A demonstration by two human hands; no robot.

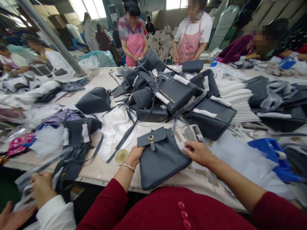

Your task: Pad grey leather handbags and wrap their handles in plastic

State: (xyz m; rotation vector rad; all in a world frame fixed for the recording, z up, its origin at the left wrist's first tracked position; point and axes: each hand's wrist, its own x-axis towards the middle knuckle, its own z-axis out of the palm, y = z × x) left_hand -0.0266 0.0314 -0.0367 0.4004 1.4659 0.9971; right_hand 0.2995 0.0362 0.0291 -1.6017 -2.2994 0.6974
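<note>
A dark slate-blue leather bag [161, 159] with a front flap and gold clasp lies on the table edge right in front of me. My left hand [134, 155] grips its left edge, fingers curled under the flap side. My right hand [198, 152] rests on its upper right corner, fingers bent and pressing down on the bag. A grey tape dispenser-like tool [194, 132] sits just beyond my right hand.
A heap of matching dark bags [168, 92] fills the table middle, with white tissue stacks [236, 95] to the right. A blue plastic tray [275, 153] lies at right. A co-worker's hands [40, 188] handle clear plastic at lower left; other people stand across the table.
</note>
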